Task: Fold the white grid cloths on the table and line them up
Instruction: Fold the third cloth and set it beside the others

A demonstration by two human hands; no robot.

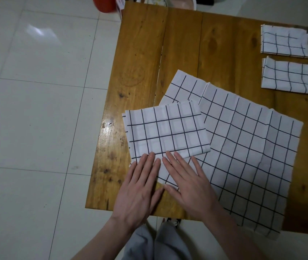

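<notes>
Both hands lie flat, palms down, at the lower middle of the frame, forearms rising from the bottom edge. The left hand (pixel 140 186) has straight fingers held close together, its fingertips reaching the near edge of the folded cloth (pixel 166 130), its palm over the table (pixel 142 53) edge. The right hand (pixel 185 184) sits just beside it, fingers straight and slightly spread, pressing on the large cloth (pixel 243 156) with its fingertips at the folded cloth's near edge. Neither grip is curled round anything; the fingers are extended and only press.

The folded cloth lies at the centre of the frame, overlapping the left part of the large cloth, which spreads toward the lower right and hangs a little past the near table edge. Two small folded cloths sit at the upper right, one (pixel 285 42) above the other (pixel 288 77), apart but aligned.
</notes>
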